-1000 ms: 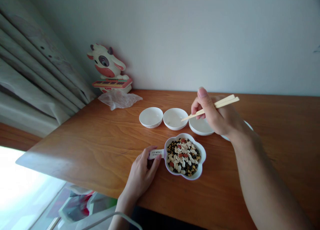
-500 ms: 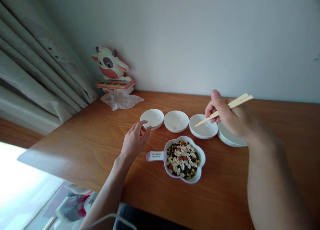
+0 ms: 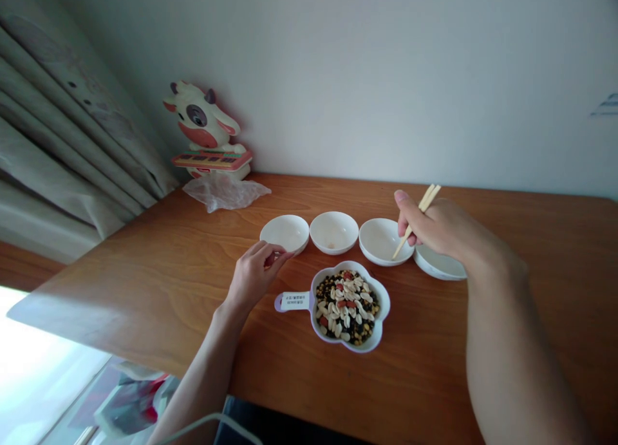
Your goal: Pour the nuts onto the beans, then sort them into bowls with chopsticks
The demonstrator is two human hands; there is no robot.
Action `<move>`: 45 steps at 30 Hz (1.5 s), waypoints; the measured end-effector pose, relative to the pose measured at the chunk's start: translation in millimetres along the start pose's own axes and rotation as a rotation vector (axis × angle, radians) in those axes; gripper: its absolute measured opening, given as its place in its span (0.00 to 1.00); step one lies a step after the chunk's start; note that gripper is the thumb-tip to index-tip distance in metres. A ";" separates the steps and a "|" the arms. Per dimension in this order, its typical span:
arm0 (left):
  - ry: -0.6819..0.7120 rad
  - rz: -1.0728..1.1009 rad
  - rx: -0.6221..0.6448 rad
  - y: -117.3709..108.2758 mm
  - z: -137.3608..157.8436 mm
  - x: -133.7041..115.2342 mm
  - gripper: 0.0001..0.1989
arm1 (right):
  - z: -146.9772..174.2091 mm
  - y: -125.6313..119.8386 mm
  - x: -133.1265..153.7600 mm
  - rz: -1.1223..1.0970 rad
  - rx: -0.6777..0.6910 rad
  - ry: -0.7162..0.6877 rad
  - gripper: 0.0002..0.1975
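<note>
Right hand (image 3: 437, 225) clamps chopsticks (image 3: 428, 199) at centre-right; left hand (image 3: 253, 271), grip unclear, might tip the nearby bowl (image 3: 284, 231) by pressing.

Lower left: burnt out to white by glare.
Tabletop (image 3: 159, 284): paled at its left corner, dimmed toward the right.
Wall (image 3: 362, 78): softly lit, darkened at the upper-right corner.
Curtain (image 3: 58, 142): dimly lit, folds shadowed.
Flower-shaped scoop (image 3: 383, 303): handle print blurred.
</note>
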State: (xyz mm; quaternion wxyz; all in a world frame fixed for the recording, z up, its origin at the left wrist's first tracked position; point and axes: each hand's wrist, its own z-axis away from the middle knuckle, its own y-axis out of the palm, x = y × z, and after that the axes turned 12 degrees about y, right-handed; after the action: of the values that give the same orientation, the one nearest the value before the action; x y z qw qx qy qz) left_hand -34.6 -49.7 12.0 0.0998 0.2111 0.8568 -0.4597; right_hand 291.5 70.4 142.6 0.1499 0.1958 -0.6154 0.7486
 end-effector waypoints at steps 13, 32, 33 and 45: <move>0.123 0.150 -0.020 -9.1 31.2 -2.4 0.05 | -2.8 15.3 13.2 0.012 -0.035 -0.124 0.38; 0.082 0.083 -0.035 -6.9 36.0 0.5 0.06 | -7.6 -46.2 -65.2 0.033 -0.255 0.356 0.32; 0.080 0.082 -0.031 -7.2 36.0 0.3 0.06 | -10.5 -42.7 -65.3 0.048 -0.203 0.374 0.31; 0.097 0.077 -0.045 -7.1 35.1 -1.4 0.06 | -12.3 -27.9 -38.7 0.171 -0.054 0.421 0.26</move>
State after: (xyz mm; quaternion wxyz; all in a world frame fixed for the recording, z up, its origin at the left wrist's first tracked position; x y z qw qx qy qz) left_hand -37.3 -82.7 -1.8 0.0805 0.2636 0.8620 -0.4255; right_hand 337.1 88.6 146.2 0.2163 -0.0216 -0.6045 0.7663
